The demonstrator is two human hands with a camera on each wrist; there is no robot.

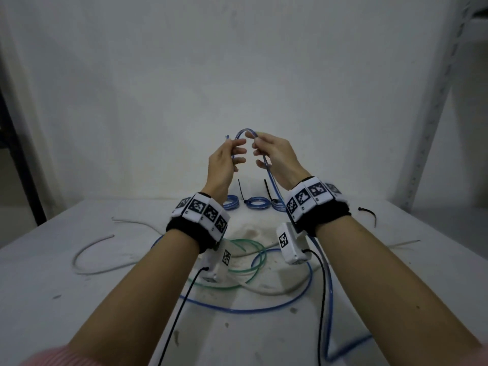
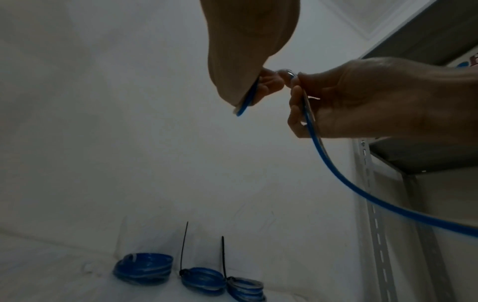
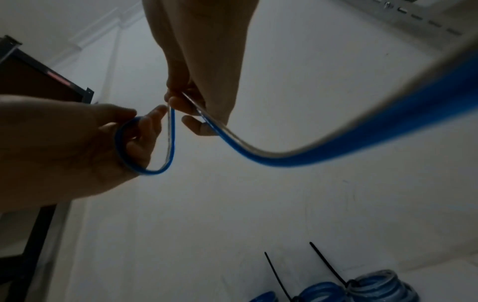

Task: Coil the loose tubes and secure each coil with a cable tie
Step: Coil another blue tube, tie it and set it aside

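My two hands are raised above the table, holding one blue tube (image 1: 244, 131) that arcs between them. My left hand (image 1: 235, 151) pinches the tube near its free end, which pokes out to the left. My right hand (image 1: 258, 145) grips the tube a short way along. From there the tube drops past my right wrist and loops over the table (image 1: 264, 309). In the left wrist view the left hand's fingers (image 2: 266, 81) clamp the tube's end (image 2: 245, 104). The right wrist view shows a small loop (image 3: 169, 143) between both hands.
Three blue coils (image 1: 257, 202) sit by the back wall, two with black cable ties (image 1: 268, 190) sticking up. A loose black tie (image 1: 369, 213) lies at the right. A green tube (image 1: 248, 260) and pale tubes (image 1: 105, 249) sprawl on the table. A metal rack (image 1: 433, 154) stands at the right.
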